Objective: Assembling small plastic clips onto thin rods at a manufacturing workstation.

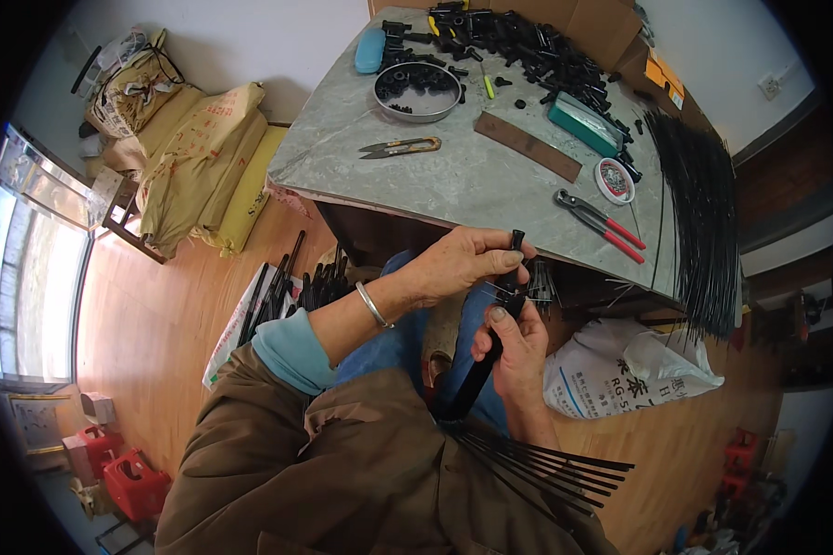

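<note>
Over my lap, in front of the table edge, I hold what looks like a black umbrella frame (478,377). Its thin black ribs (555,467) fan out across my lap to the right. My left hand (472,259) pinches the black plastic piece (516,242) at the upper end. Just below, my right hand (516,347) is wrapped round the dark shaft, with its thumb pressed on top. Thin wire ends stick out between the two hands; how they join the piece is too small to make out.
On the grey table (342,176) lie snips (400,147), a brown metal bar (528,146), red-handled pincers (602,225), a round tin (417,113), a small dish (614,180), a teal box (583,125) and many black plastic parts (546,60). Black rods (699,222) overhang the right edge. A white sack (611,370) stands below.
</note>
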The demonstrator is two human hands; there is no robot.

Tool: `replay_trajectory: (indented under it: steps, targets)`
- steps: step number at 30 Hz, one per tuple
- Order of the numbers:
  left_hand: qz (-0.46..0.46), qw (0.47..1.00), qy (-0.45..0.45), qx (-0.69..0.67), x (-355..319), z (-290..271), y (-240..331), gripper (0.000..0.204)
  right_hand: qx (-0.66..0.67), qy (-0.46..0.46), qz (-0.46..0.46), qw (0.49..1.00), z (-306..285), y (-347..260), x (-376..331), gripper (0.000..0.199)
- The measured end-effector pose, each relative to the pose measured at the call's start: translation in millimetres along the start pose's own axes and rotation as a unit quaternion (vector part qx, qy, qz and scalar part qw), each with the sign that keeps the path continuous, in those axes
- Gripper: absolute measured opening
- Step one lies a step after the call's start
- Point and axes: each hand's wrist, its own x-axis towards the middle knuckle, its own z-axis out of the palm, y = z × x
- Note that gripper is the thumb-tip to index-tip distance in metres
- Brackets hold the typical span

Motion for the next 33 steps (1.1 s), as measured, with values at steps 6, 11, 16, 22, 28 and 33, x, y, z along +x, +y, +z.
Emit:
replay_trajectory:
  steps: [6,11,16,22,28,33]
  targets:
    - [-0.007,1.0,0.019,0.006,0,2,0,0.034,0.01,-0.004,0.011,1.0,-2,1,1,0.017]
    - [-0.026,0.999,0.004,-0.048,-4,-1,-1,0.034,0.034,-0.018,0.031,0.999,-3,0,3,0.017]
    - [-0.027,0.994,0.031,-0.102,-10,6,-2,0.036,0.045,-0.015,0.033,0.998,-1,-1,2,0.017]
    - [-0.033,0.992,0.092,0.077,-26,20,1,0.038,0.028,0.007,0.015,0.999,-7,-2,1,0.019]
    - [-0.034,0.994,0.098,0.042,-34,25,-10,0.031,-0.15,0.016,-0.094,0.984,-10,-3,-6,0.023]
    - [0.003,0.99,0.132,0.057,-37,33,-22,0.034,-0.324,-0.016,-0.101,0.941,-22,-20,0,0.02]
